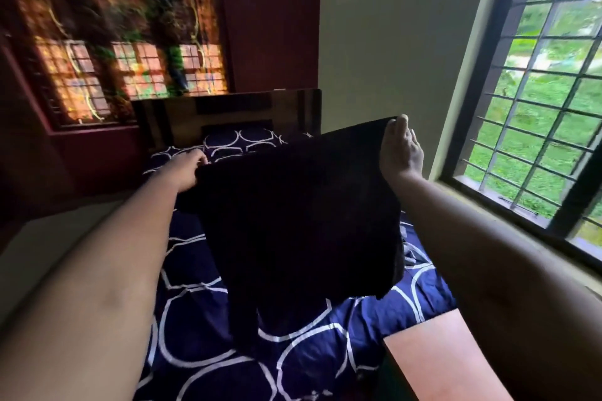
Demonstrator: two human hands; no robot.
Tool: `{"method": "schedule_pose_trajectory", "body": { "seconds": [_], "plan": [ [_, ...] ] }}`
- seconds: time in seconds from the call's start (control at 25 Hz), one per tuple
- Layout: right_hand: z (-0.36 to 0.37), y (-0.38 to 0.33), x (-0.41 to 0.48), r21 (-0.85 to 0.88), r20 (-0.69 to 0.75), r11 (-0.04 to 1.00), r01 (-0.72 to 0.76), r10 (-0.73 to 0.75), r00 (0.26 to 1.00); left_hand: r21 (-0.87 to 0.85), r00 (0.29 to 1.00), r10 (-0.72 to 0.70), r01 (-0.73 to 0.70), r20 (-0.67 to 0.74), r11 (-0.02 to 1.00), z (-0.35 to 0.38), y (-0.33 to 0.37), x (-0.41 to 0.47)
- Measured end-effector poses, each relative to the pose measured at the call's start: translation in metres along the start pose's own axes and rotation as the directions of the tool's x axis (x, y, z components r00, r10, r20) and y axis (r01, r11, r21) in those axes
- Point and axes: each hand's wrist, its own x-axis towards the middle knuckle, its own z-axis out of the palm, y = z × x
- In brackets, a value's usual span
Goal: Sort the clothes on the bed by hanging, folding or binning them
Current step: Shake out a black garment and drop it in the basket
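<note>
The left hand and right hand are each pinching a top corner of a dark garment, which is hiding much of the bed; its type is unclear.

dim room | daylight from right window; motion blur upper left; edges bowed

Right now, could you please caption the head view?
Left hand and right hand hold a black garment above the navy patterned bed.

Left forearm: bare from frame edge to wrist.
Right forearm: bare likewise, in shadow.
Left hand: bare, slightly blurred.
Right hand: bare, thumb and fingers in view.
</note>
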Motion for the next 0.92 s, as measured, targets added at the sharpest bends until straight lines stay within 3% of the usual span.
{"method": "schedule_pose_trajectory", "body": {
  "seconds": [0.08, 0.16, 0.28, 0.44, 0.6, 0.72, 0.8, 0.92],
  "plan": [
    [-0.001, 0.003, -0.014, -0.065, -0.037, 0.996, 0.052, -0.055, 0.998, 0.062, 0.984, -0.113, 0.122, -0.135, 0.991, 0.005, -0.013, -0.027],
    [0.004, 0.005, -0.025, -0.209, -0.118, 0.962, 0.177, -0.205, 0.972, 0.084, 0.954, -0.206, 0.229, -0.219, 0.97, 0.007, -0.024, -0.052],
    [0.0, 0.0, -0.04, -0.444, 0.06, 0.828, 0.341, -0.353, 0.934, 0.044, 0.908, -0.307, 0.332, -0.286, 0.942, 0.007, -0.038, -0.076],
    [-0.008, -0.015, -0.045, -0.467, 0.081, 0.815, 0.344, -0.348, 0.934, 0.026, 0.844, -0.372, 0.413, -0.387, 0.91, -0.008, -0.058, -0.087],
    [0.002, -0.032, -0.035, -0.369, 0.133, 0.873, 0.317, -0.288, 0.948, 0.183, 0.862, -0.337, 0.426, -0.379, 0.886, -0.022, -0.077, -0.088],
    [0.008, -0.045, -0.023, -0.178, 0.182, 0.965, 0.195, -0.163, 0.97, 0.173, 0.836, -0.456, 0.52, -0.306, 0.837, -0.019, -0.099, -0.079],
    [0.02, -0.061, -0.013, -0.123, 0.278, 0.989, 0.088, -0.051, 0.959, 0.189, 0.856, -0.46, 0.505, -0.237, 0.842, -0.011, -0.119, -0.067],
    [0.061, -0.081, 0.013, 0.113, 0.335, 0.95, -0.292, 0.24, 0.911, 0.163, 0.836, -0.511, 0.543, -0.201, 0.824, 0.001, -0.148, -0.037]
  ]
}}
